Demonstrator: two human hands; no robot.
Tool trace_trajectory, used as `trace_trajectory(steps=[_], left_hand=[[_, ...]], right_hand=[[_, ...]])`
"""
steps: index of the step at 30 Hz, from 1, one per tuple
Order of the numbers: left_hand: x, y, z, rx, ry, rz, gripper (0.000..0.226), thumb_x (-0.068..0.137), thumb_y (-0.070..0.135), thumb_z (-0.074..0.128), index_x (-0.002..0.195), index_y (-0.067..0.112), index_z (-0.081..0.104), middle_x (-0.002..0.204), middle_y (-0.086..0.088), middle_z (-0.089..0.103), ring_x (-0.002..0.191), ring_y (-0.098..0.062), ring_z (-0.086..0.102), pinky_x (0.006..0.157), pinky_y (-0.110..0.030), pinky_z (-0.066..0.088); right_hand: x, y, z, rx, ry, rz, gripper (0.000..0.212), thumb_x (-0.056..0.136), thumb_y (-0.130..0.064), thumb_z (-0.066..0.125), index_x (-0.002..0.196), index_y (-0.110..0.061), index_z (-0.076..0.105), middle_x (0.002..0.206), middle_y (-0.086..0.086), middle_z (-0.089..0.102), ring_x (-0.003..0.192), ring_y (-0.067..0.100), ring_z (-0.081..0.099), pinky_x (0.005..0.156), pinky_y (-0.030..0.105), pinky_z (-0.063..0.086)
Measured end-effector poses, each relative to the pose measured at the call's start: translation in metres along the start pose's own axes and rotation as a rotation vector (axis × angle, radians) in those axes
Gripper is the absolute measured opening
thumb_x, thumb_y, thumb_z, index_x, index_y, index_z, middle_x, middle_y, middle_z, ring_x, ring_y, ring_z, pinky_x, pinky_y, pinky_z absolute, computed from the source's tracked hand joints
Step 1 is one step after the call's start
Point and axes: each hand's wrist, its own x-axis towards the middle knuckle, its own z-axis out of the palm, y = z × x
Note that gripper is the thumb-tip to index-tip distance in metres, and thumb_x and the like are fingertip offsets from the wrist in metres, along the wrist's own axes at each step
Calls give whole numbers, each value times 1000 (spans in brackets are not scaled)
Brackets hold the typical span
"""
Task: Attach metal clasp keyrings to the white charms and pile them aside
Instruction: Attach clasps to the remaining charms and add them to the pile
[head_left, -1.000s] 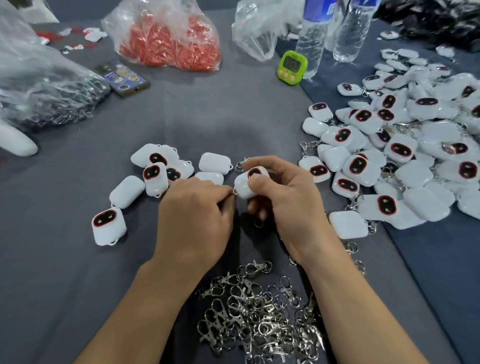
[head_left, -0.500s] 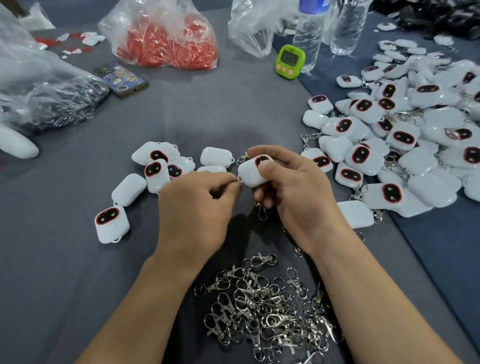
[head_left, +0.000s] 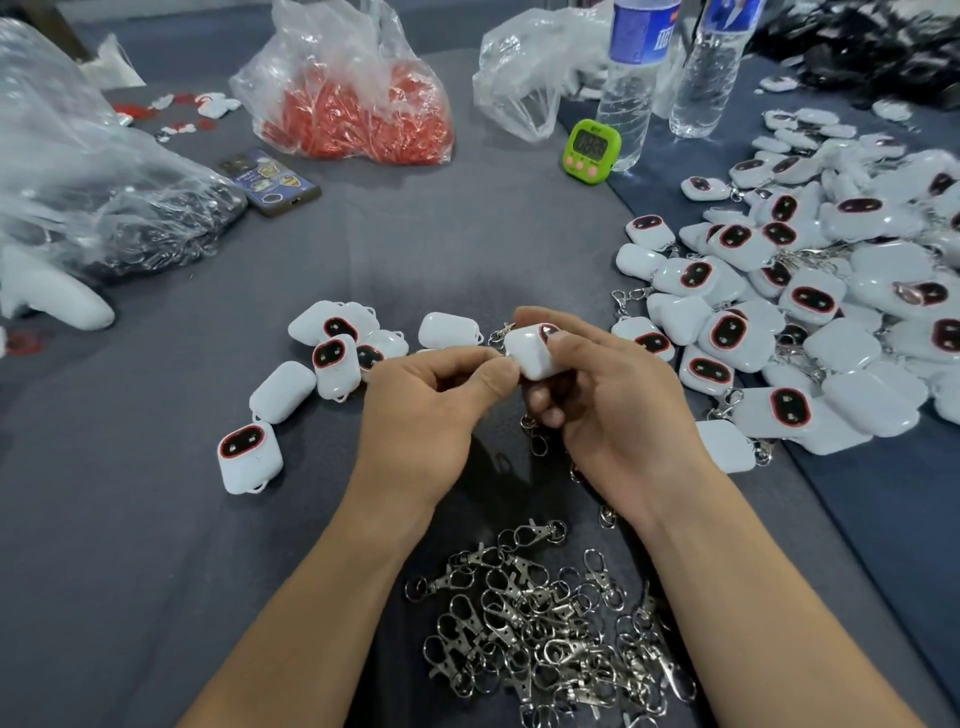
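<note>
left hand (head_left: 421, 415): bare | right hand (head_left: 618, 415): bare | forearms (head_left: 322, 597): bare

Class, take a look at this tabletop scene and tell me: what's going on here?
A person is fitting keyrings to charms. The right hand grips one white charm above the grey table, while the left hand pinches at its edge. Loose metal clasps lie heaped between the forearms. A small group of charms sits to the left. A big pile of charms, with clasps showing among them, spreads on the right.
</note>
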Motion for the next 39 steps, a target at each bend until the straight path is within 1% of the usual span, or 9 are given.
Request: trace_trajectory(steps=[6,13,16,22,25,29,33,35,39], left_hand=[[-6,1,-3,276,85,251,8,82,20,77,77,25,79,62,11,67,58,-4,58,58,-20,45],[-11,1,-4,1090,120,476,24,83,28,63,62,20,72,55,-3,61,58,-28,47,74,-37,26],[-12,1,0,991,138,409,28,86,29,64,59,22,66,53,3,56,57,-19,38,73,-33,25],[-3,4,3,177,38,115,26,84,22,77,72,45,77,66,-1,72,59,-4,54,59,-32,49],[-4,4,2,263,113,179,23,82,26,73,65,40,74,58,-2,65,55,-4,47,57,-36,44],[-12,1,-1,864,228,437,21,84,27,69,65,21,70,56,8,61,58,-17,52,76,-32,29],[-9,1,-3,726,260,396,15,77,17,80,87,29,79,60,14,57,63,-14,53,82,-27,29],[-6,1,-5,676,281,328,32,74,9,82,100,28,79,65,14,58,70,-12,52,85,-24,31],[-5,-3,-4,784,274,245,38,81,11,76,117,22,75,116,7,72,112,-13,51,100,-18,26]], right_hand=[[-1,3,1,-5,-1,-43,26,99,-1,49,113,-3,70,76,11,69,47,17,52,40,22,37],[-2,13,5,-427,75,-270,21,97,0,59,103,-12,74,67,4,67,45,15,53,42,21,40],[-2,13,7,-427,114,-295,23,97,3,56,106,-9,74,69,5,66,45,14,52,43,19,40],[-1,2,2,-134,109,-153,24,99,-1,50,109,-6,71,69,8,67,42,14,47,37,21,32],[-2,1,-1,-235,81,-183,16,95,-7,59,103,-11,72,61,6,62,40,12,45,37,18,30],[-6,3,0,-401,29,-244,15,76,-10,67,85,-22,70,57,3,60,41,13,44,39,19,35],[-7,-1,-2,-466,139,-337,19,75,-4,67,82,-21,72,53,1,57,41,14,42,41,22,35],[-9,-10,-5,-329,160,-371,28,77,7,68,88,-18,75,60,3,61,46,13,49,43,21,38],[-14,-29,-28,642,-110,-251,49,72,-11,81,119,-11,68,108,3,75,96,16,74,77,28,52]])
